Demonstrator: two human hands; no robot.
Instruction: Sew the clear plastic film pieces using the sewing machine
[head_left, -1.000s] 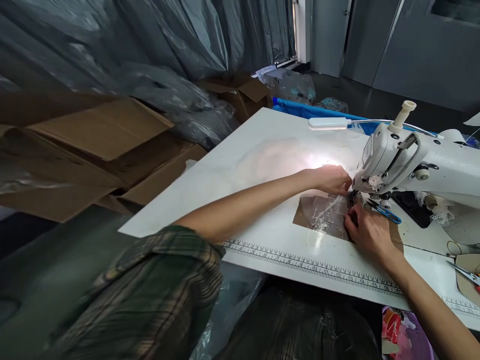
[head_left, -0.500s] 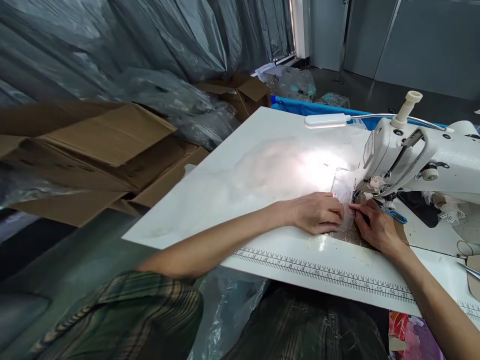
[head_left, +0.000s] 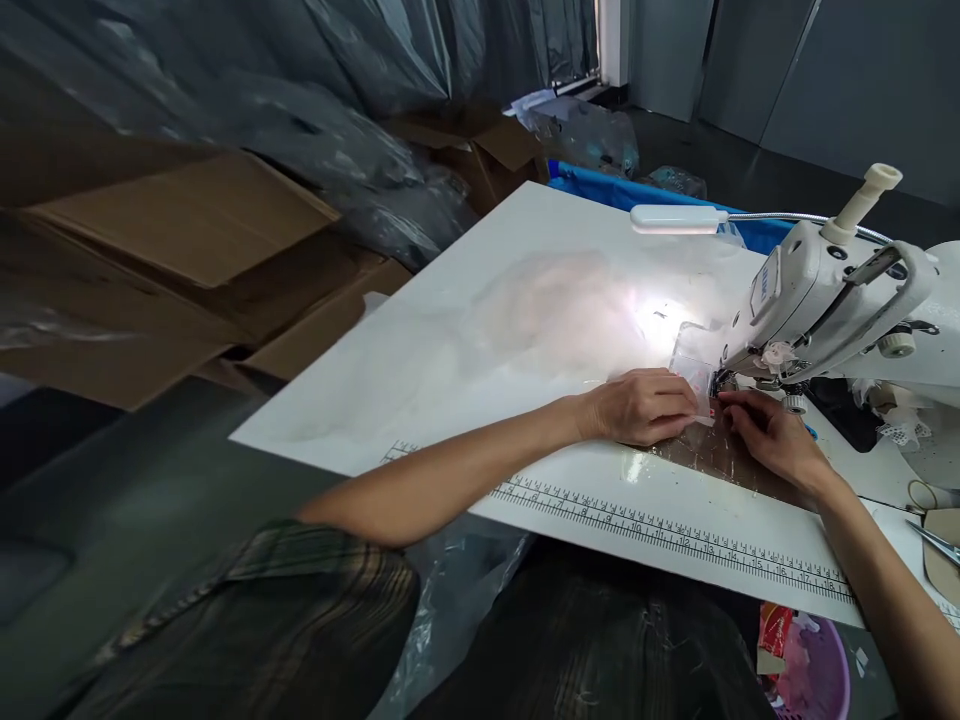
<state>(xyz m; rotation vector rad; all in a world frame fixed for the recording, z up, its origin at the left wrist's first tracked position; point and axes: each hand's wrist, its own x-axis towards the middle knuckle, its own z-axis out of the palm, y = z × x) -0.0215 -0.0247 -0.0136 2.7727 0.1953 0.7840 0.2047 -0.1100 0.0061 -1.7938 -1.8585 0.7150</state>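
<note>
My left hand (head_left: 643, 406) lies on the white sewing table (head_left: 480, 340), its fingers curled and pinching a small clear plastic piece (head_left: 691, 368) with pink marks. That piece runs up under the foot of the white sewing machine (head_left: 832, 300). My right hand (head_left: 772, 437) rests on the brown patch (head_left: 720, 455) just in front of the needle, fingers pressed together on the same plastic piece from the right. The machine's lamp (head_left: 664, 219) lights the spot brightly.
A printed ruler (head_left: 675, 530) runs along the table's near edge. Open cardboard boxes (head_left: 187, 260) and grey plastic sheeting stand to the left. Scissors (head_left: 934, 540) lie at the far right. A blue sheet (head_left: 645, 192) lies behind the table. A purple tub (head_left: 814, 675) sits below.
My left hand drew back from the machine's far side to the near side of the needle. Both hands now pinch the plastic piece, which has slid under the foot.
</note>
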